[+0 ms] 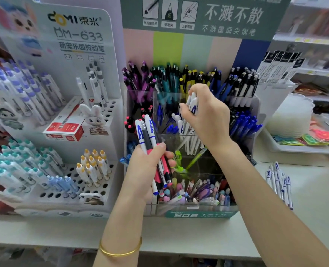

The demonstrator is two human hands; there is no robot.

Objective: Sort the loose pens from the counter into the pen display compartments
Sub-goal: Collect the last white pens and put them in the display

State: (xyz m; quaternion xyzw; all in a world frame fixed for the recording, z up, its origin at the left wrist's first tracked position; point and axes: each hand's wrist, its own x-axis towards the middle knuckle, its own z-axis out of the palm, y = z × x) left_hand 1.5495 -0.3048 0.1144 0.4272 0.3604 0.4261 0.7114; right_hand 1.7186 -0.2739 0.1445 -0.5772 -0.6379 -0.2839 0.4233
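My left hand grips a bundle of pens: white ones with blue letters, a grey one and pink-and-black ones. My right hand holds a few white pens over the middle of the clear pen display, above a compartment of matching white pens. More loose white pens lie on the counter to the right of the display.
A white peg-hole pen stand with a red box stands at left. A white tray with a plastic tub and colourful packets sits at right. Shop shelves fill the background.
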